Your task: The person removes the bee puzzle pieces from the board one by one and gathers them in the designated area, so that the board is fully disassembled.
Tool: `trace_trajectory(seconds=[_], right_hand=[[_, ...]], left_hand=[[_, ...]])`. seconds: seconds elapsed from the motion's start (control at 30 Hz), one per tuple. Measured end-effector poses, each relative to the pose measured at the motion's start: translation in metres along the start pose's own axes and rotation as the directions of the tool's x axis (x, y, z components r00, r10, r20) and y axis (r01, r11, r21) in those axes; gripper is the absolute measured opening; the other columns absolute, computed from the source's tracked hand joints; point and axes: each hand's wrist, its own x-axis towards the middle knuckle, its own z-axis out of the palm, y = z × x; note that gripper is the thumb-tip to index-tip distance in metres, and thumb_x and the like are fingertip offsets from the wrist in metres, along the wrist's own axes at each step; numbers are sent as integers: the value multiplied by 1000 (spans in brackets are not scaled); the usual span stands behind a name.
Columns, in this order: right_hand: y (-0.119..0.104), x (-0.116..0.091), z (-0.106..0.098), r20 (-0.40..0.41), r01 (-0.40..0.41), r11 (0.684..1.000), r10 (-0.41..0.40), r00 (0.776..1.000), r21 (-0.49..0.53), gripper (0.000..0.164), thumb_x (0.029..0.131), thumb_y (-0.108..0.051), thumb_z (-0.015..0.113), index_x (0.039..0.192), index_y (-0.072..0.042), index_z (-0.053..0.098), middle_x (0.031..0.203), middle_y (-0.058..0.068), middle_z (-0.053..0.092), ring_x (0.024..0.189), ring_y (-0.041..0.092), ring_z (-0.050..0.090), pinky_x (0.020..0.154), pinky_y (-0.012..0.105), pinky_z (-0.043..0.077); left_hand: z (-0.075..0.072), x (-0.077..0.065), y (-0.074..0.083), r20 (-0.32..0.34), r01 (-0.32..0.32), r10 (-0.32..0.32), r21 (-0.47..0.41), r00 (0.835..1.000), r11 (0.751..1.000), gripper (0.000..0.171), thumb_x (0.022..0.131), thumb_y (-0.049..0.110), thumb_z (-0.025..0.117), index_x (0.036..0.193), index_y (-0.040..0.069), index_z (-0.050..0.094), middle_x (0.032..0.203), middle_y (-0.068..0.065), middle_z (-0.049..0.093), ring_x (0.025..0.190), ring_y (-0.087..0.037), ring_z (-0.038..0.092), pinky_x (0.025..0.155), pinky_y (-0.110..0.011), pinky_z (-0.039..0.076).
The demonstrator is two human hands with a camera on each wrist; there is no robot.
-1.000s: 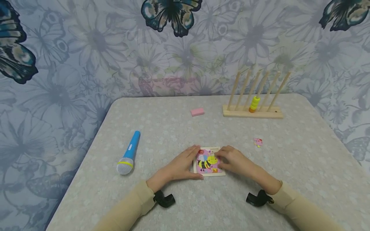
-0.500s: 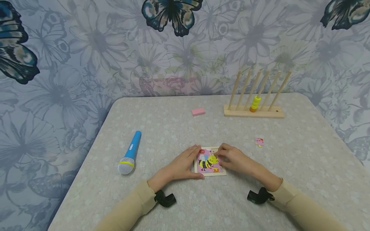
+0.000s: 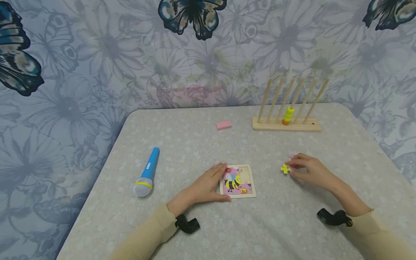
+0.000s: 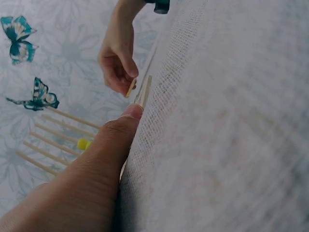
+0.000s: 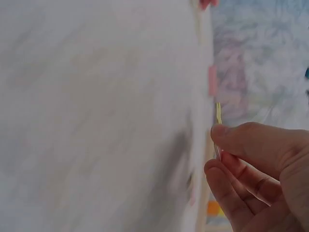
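Observation:
My right hand (image 3: 313, 171) pinches a small yellow-and-pink jigsaw piece (image 3: 285, 169) between thumb and fingers, a little above the table at the right. In the right wrist view the piece (image 5: 218, 113) shows edge-on. Partly behind that hand lies another pink puzzle piece (image 3: 291, 156). A framed bee puzzle (image 3: 230, 186) lies flat in the middle, with bare wood showing at its upper right. My left hand (image 3: 204, 184) rests along the puzzle's left side, fingers extended at the upper corner and thumb at the lower edge; its thumb (image 4: 113, 137) touches the frame in the left wrist view.
A blue toy microphone (image 3: 147, 173) lies to the left. Toward the back are a pink block (image 3: 224, 125) and a wooden peg stand (image 3: 286, 125) with yellow and orange beads on one peg. A patterned wall rises behind the table (image 3: 182, 141).
My right hand has taken a piece out of the puzzle and carried it right, beside the loose piece. Bare wood now shows there. My left hand has stayed on the frame.

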Motion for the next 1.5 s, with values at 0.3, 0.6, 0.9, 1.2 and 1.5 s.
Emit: trace_trajectory(seconds=[0.3, 0.6, 0.9, 1.2, 1.5], right_hand=[[20, -17, -5, 18, -9, 1000, 9, 1000, -15, 26, 78, -3, 75, 103, -2, 71, 97, 1, 61, 83, 15, 59, 66, 30, 53], [-6, 8, -21, -13, 46, 998, -46, 999, -40, 36, 75, -6, 78, 109, 3, 68, 100, 9, 65, 83, 23, 63, 66, 39, 54], [-74, 44, 37, 203, 123, 988, -139, 969, 88, 36, 84, -17, 73, 115, -1, 66, 110, 7, 65, 97, 23, 62, 80, 39, 52], [-85, 35, 64, 210, 165, 986, -162, 964, -1, 30, 82, -13, 74, 109, -1, 68, 106, 6, 65, 100, 22, 59, 85, 40, 50], [-94, 29, 68, 175, 177, 984, -173, 969, -8, 26, 83, -9, 72, 108, -1, 67, 104, 5, 64, 99, 22, 59, 83, 38, 51]], left_hand=[[-3, -1, -1, 0, 1, -1, 11, 1000, 1000, 112, 74, 69, 63, 151, 2, 15, 154, -12, 20, 142, -20, 14, 113, -35, 17], [-7, 12, 9, -15, -75, 77, 86, 997, 993, 112, 74, 66, 66, 149, -3, 17, 153, -15, 20, 141, -22, 17, 113, -33, 15], [-1, 26, 19, -31, -132, 134, 59, 991, 989, 95, 82, 55, 66, 145, -4, 28, 150, -18, 28, 137, -27, 26, 111, -37, 23], [8, 23, 15, -48, -146, 149, 64, 988, 987, 89, 83, 52, 66, 143, -6, 34, 148, -18, 31, 137, -27, 27, 112, -35, 22], [6, 23, 14, -34, -118, 120, 58, 992, 991, 90, 83, 53, 65, 144, -4, 32, 150, -15, 28, 138, -25, 24, 112, -34, 20]])
